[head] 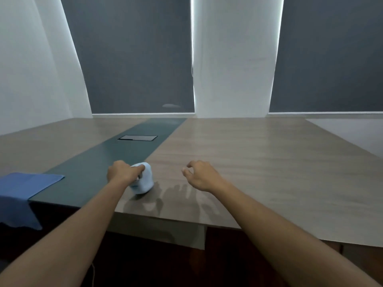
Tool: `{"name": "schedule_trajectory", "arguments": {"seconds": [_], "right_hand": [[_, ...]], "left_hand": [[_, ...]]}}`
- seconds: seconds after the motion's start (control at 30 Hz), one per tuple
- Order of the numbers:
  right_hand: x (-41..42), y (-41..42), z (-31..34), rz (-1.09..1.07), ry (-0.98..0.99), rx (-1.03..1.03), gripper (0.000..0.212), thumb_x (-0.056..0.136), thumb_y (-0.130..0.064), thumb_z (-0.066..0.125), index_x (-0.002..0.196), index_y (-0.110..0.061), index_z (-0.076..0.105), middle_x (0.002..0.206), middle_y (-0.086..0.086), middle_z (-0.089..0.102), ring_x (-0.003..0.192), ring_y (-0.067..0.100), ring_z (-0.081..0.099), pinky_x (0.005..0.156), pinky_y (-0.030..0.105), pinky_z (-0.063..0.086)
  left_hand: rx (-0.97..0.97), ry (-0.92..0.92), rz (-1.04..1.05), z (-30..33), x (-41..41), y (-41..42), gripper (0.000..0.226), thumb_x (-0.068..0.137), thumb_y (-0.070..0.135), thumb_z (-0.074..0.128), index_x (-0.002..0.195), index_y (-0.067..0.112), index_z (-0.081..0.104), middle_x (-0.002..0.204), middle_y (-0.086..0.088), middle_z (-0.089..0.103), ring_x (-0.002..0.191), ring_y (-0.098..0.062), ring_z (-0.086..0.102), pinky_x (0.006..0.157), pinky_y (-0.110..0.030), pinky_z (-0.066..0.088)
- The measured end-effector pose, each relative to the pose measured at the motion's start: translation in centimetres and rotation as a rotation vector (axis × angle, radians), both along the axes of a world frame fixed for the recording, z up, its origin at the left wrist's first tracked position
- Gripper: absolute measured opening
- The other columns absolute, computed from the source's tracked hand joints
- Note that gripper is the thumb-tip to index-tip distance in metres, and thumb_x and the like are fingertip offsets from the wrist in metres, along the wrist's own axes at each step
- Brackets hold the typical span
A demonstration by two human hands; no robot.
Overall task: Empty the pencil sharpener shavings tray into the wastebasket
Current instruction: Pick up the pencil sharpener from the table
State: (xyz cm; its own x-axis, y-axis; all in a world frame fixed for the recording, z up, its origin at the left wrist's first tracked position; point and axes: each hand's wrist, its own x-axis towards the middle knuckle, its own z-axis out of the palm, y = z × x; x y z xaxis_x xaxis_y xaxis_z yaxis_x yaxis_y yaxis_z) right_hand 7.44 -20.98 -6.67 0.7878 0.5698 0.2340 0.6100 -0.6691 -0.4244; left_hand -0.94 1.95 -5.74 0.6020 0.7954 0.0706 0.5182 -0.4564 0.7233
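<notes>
A small white, rounded pencil sharpener (146, 181) stands on the wooden table (248, 162) near its front edge, at the border of the dark green centre strip. My left hand (122, 172) is wrapped around the sharpener's left side and top, fingers closed on it. My right hand (200, 176) hovers just above the table to the right of the sharpener, apart from it, fingers loosely curled and holding nothing. The shavings tray cannot be told apart from the body. No wastebasket is in view.
A blue cloth (22, 193) hangs over the table's front left corner. A grey cable hatch (137, 138) is set in the green strip (99, 168) farther back. Dark roller blinds and white wall columns stand behind the table.
</notes>
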Motion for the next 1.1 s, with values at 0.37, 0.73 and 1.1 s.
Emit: {"name": "schedule_trajectory", "arguments": {"seconds": [0.37, 0.73, 1.1], "right_hand": [[1.5, -5.7, -0.1, -0.085, 0.932, 0.570, 0.069, 0.089, -0.063, 0.049, 0.120, -0.002, 0.056, 0.110, 0.017, 0.061, 0.076, 0.025, 0.061, 0.065, 0.034, 0.053], [4.1, -10.1, -2.5, -0.076, 0.888, 0.724, 0.056, 0.086, -0.048, 0.067, 0.121, -0.005, 0.066, 0.098, 0.004, 0.068, 0.071, 0.015, 0.061, 0.067, 0.028, 0.048], [5.6, -12.3, -2.2, -0.066, 0.951, 0.887, 0.039, 0.090, -0.034, 0.066, 0.115, -0.003, 0.065, 0.101, 0.005, 0.060, 0.071, 0.015, 0.056, 0.060, 0.024, 0.055]], "left_hand": [[-0.700, -0.359, -0.383, -1.0, 5.9, -8.0, 0.021, 0.083, 0.028, 0.067, 0.088, 0.008, 0.065, 0.083, -0.013, 0.059, 0.071, -0.027, 0.060, 0.064, -0.038, 0.055], [-0.762, -0.341, -0.672, -2.0, 10.1, -13.5, 0.021, 0.089, 0.022, 0.065, 0.100, 0.005, 0.067, 0.092, -0.014, 0.062, 0.075, -0.023, 0.064, 0.054, -0.028, 0.056], [-0.734, -0.360, -0.795, -1.3, 11.7, -15.3, 0.015, 0.090, 0.018, 0.065, 0.096, 0.007, 0.073, 0.080, -0.004, 0.072, 0.072, -0.018, 0.065, 0.073, -0.033, 0.058]]}}
